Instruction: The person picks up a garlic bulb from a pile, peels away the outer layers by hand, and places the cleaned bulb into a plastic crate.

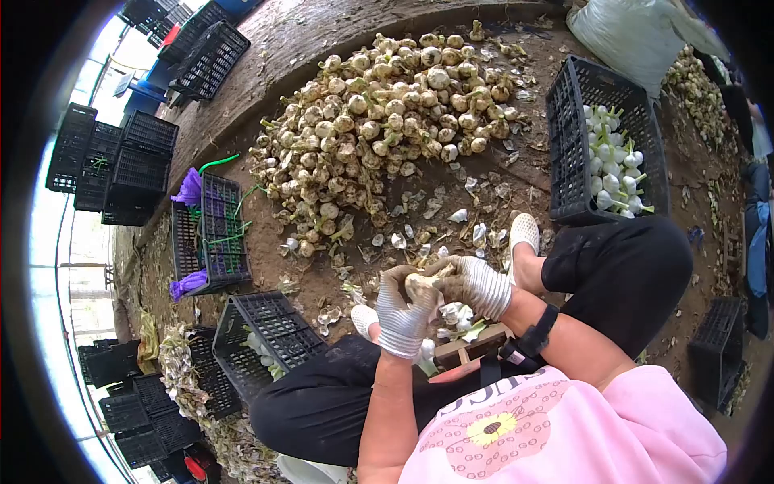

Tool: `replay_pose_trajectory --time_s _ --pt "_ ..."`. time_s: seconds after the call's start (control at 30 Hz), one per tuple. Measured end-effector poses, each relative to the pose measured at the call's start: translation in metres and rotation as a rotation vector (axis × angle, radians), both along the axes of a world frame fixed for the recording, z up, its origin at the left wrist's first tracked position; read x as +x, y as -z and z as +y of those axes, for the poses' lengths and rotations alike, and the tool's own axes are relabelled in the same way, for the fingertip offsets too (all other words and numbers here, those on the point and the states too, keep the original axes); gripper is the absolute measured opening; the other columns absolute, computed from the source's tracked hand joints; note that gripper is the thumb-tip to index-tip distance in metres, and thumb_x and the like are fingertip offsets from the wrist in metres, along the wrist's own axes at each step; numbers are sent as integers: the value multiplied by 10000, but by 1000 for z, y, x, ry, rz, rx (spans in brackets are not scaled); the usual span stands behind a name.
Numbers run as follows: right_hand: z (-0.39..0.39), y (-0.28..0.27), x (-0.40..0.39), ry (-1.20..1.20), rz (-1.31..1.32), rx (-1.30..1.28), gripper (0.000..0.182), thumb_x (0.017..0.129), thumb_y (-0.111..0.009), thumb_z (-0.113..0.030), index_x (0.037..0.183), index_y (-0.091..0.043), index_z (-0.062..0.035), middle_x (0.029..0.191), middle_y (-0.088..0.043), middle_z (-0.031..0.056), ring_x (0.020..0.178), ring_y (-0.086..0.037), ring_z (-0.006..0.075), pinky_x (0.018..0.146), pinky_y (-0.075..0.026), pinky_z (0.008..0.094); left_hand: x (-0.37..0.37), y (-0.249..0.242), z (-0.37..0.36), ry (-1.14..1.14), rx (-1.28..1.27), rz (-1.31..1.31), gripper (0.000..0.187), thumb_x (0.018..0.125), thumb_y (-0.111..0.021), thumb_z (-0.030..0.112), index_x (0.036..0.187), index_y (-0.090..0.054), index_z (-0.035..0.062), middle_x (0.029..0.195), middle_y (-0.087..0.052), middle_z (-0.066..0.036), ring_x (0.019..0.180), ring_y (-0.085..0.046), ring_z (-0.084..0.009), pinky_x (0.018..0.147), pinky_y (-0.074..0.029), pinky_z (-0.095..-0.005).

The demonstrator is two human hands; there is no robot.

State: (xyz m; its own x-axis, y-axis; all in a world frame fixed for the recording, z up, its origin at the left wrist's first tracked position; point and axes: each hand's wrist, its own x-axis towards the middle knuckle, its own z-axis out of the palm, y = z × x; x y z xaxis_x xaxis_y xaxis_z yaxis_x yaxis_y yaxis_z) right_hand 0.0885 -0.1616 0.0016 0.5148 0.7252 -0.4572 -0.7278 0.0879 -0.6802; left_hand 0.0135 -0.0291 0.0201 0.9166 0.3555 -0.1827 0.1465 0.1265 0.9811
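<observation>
In front of my lap I hold a garlic bulb between both gloved hands. My left hand is closed around it from the left. My right hand pinches at its other side, and the fingers partly hide the bulb. Both gloves are silvery white with brown, dirty finger parts. Just below the hands, peeled white garlic lies by a small wooden piece. A large heap of unpeeled garlic bulbs with dirty skins covers the ground ahead.
At the right stands a black crate holding clean white garlic. Another black crate tilts by my left knee, with garlic inside. A crate with purple netting sits further left. Loose skins litter the ground, and a white sack stands far right.
</observation>
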Motion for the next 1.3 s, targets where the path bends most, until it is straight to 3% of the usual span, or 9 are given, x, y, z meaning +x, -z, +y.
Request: replay_pose_trajectory --time_s 0.23,0.4,0.63,0.7,0.8,0.9,0.97,1.17,1.3 --pt "8 3 -7 28 -264 -150 199 786 -620 -3 979 -572 -8 842 -611 40 778 -562 82 667 -476 232 7 11 7 -227 -642 272 344 844 -483 401 957 -554 84 742 -592 -55 551 -540 -139 432 -428 -234" --pt "8 12 3 211 -313 -171 144 786 -626 -11 919 -571 6 837 -612 45 792 -571 108 690 -483 239 5 10 -11 -81 69 -92 622 773 -653 180 1289 -327 59 1047 -465 -92 842 -519 -148 774 -472 -295" --pt "6 14 -2 142 -102 -76 143 790 -645 -69 910 -586 -18 806 -623 59 696 -569 96 617 -477 227 4 52 10 -328 -128 110 337 835 -594 362 984 -555 62 770 -539 -30 558 -504 -87 420 -432 -227" --pt "-2 35 12 379 66 -120 183 791 -647 -101 934 -586 -5 816 -629 90 711 -601 130 611 -503 254 5 31 22 -343 -337 154 326 879 -505 381 912 -564 62 669 -546 -26 566 -520 -114 483 -441 -237" --pt "-8 50 11 -99 -384 -316 316 781 -664 -171 1034 -579 -3 894 -640 91 790 -617 169 685 -509 283 2 21 34 -400 -597 163 465 888 -412 490 932 -561 51 725 -573 -45 647 -554 -140 570 -477 -270" --pt "2 23 -6 -119 -872 -302 469 763 -687 -212 1158 -534 -10 1041 -602 112 922 -567 188 827 -461 303 1 46 22 -279 -206 -112 544 868 -400 561 943 -558 46 854 -595 -77 769 -574 -171 697 -485 -299" --pt "6 12 -13 -9 -203 15 454 790 -672 -216 1170 -520 -18 1009 -599 34 886 -564 117 759 -474 260 2 44 1 -107 -83 -37 809 788 -338 704 1190 -458 12 1149 -521 -98 1069 -488 -195 956 -354 -333" --pt "-1 15 3 98 -219 -33 438 778 -686 -170 1136 -504 6 1001 -598 71 828 -586 130 702 -501 256 1 9 3 -68 -153 -29 589 807 -635 385 1214 -462 -4 1188 -494 -108 1113 -471 -226 953 -373 -351" --pt "-3 22 5 -14 -275 -133 379 776 -687 -175 1082 -548 1 945 -618 65 785 -581 124 672 -496 257 0 5 25 131 899 -166 300 713 -702 106 994 -625 34 915 -632 -104 844 -613 -227 739 -486 -302"
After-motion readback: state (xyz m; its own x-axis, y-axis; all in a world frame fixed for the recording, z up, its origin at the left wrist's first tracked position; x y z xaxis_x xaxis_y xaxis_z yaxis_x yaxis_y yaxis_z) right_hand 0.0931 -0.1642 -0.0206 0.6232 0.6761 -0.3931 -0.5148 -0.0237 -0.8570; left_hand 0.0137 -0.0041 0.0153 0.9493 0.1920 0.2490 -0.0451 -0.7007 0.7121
